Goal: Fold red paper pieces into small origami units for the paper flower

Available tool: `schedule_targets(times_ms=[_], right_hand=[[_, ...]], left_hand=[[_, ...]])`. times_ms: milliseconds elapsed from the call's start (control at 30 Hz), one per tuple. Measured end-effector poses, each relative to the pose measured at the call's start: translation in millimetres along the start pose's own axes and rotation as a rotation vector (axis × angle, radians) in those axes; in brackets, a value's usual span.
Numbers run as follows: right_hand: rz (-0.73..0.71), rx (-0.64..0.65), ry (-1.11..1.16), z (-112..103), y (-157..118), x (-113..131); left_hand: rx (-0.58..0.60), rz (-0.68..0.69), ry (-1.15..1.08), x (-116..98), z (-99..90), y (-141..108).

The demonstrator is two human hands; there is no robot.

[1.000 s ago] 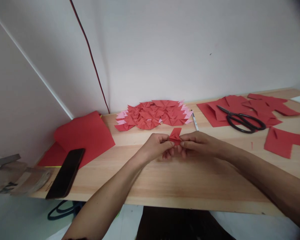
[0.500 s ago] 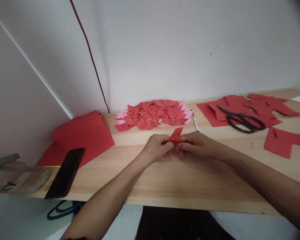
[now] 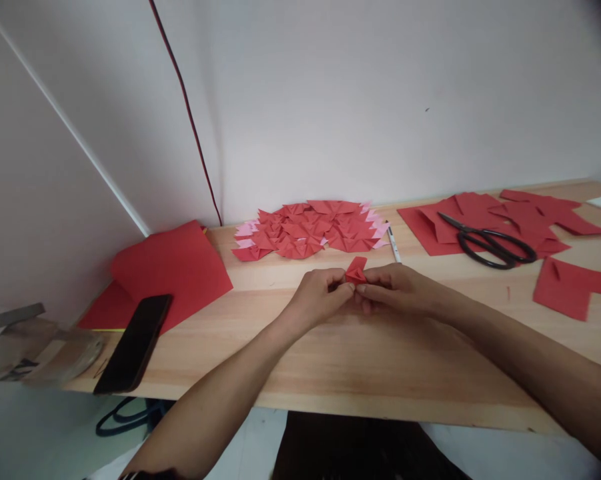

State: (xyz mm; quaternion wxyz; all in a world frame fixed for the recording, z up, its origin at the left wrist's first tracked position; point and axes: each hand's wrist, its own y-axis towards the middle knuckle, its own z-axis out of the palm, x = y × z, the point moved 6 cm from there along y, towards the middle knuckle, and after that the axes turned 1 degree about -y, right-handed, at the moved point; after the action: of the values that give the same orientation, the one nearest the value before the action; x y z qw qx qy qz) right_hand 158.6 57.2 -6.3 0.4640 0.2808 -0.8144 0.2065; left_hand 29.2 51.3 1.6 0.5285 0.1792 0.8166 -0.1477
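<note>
Between my two hands, just above the wooden table (image 3: 360,373), is a small folded piece of red paper (image 3: 356,272). My left hand (image 3: 325,293) pinches its left side, and my right hand (image 3: 393,287) grips the right side, with both thumbs close together at the lower edge. Part of the paper is covered by my fingers. Beyond my hands lies a pile of folded red and pink paper pieces (image 3: 305,230), against the wall. A white marker (image 3: 393,243) rests beside that pile, just behind my right hand.
Black-handled scissors (image 3: 487,243) lie on red paper offcuts (image 3: 430,227) at the right, with another cut red piece (image 3: 563,290) nearer. On the left, a black phone (image 3: 135,343) overlaps large red sheets (image 3: 175,267). A clear plastic container (image 3: 65,353) stands at the left edge.
My thumbs have come closer together at the paper's lower edge, and less of the paper shows. The whole view has shifted slightly; the things on the table lie as before.
</note>
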Motion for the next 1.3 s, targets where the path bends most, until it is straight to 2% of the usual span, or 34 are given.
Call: schedule_targets(times_ms=[200, 467, 733, 867, 1000, 1167, 1300], right_hand=[[0.018, 0.044, -0.015, 2, -1, 3], [0.066, 0.078, 0.174, 0, -2, 4], [0.031, -0.005, 0.091, 1, 1, -7], [0.033, -0.044, 0.031, 2, 0, 2], [0.035, -0.03, 0.055, 1, -2, 10], [0.034, 0.012, 0.155, 1, -2, 5], [0.052, -0.004, 0.175, 2, 0, -2]], left_hand=[[0.036, 0.009, -0.032, -3, 0.7, -1], [0.087, -0.05, -0.169, 1, -1.3, 2], [0.005, 0.007, 0.025, -5, -3.2, 0], [0.017, 0.019, -0.008, -7, 0.1, -1], [0.034, 0.007, -0.082, -5, -0.2, 0], [0.007, -0.019, -0.112, -1, -4.1, 2], [-0.024, 0.015, -0.022, -4, -6.2, 2]])
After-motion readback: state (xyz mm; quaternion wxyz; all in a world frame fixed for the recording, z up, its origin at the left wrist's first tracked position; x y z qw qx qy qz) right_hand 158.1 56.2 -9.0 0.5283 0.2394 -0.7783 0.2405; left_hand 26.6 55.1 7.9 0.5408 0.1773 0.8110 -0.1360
